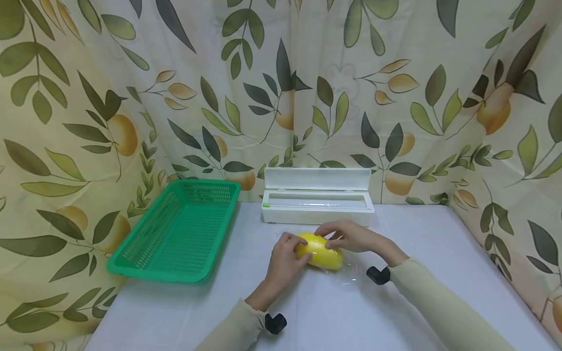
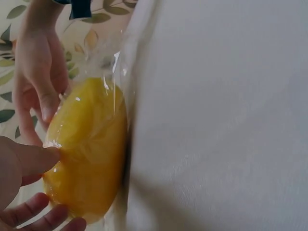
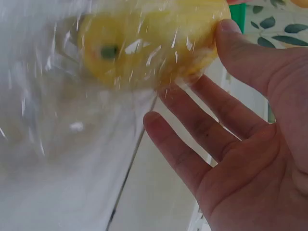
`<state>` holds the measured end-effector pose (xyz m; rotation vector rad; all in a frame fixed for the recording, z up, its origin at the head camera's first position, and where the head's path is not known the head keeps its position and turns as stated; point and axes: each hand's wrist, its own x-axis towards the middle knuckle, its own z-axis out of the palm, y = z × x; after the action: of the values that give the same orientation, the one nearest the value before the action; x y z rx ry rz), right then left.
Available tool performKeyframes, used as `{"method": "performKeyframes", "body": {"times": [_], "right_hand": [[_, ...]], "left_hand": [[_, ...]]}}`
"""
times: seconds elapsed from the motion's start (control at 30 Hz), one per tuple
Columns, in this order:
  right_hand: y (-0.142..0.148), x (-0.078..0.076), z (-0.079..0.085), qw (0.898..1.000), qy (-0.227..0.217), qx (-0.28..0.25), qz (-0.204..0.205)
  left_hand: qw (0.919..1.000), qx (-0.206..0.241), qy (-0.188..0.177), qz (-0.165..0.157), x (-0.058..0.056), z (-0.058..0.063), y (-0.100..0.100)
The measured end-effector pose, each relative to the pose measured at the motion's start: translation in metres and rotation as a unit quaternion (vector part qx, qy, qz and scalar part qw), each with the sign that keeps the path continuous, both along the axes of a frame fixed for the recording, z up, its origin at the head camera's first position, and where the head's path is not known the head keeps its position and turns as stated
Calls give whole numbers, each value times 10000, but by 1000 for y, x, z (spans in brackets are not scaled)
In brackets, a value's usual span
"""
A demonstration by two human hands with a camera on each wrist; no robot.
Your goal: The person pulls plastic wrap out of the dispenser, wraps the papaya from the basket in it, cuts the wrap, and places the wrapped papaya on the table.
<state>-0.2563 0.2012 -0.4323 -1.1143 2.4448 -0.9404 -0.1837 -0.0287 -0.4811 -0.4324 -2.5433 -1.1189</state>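
Note:
A yellow oblong fruit (image 1: 324, 251) lies on the white-covered table, wrapped in clear plastic film (image 3: 48, 96). Its exact kind is hard to tell; one end shows a small dark green spot in the right wrist view. My left hand (image 1: 283, 261) holds the fruit's left end, the thumb on its near side and the fingertips over the far side. At the right, my right hand (image 1: 349, 236) grips the fruit and film between thumb and fingers. Loose film spreads out past the fruit's right end.
Behind the hands stands a white film dispenser box (image 1: 318, 216) with its lid raised and a roll inside. A green plastic basket (image 1: 175, 277) sits at the left. Leaf-patterned curtains (image 1: 307, 151) enclose the back and sides of the table (image 1: 333, 321).

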Motion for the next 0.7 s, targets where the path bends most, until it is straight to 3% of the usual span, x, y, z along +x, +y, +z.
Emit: {"method": "performKeyframes", "body": {"times": [0.23,0.37,0.53,0.7], "right_hand": [[5,11,-4,9990,46,-25,-442],[3,25,-13,9944,366,-209,-966],[-6,45,-26,9816,688,-419,-1732],[-12,58,-30,9722,775,-339,-2182]], "left_hand": [[9983,-261,-8,-528,-12,-3,-11],[9929,-321,-139,-1137,-25,-7,-21],[9801,-142,-279,-1961,-39,-11,-30],[9759,-138,-384,-2144,-44,-11,-30]]}}
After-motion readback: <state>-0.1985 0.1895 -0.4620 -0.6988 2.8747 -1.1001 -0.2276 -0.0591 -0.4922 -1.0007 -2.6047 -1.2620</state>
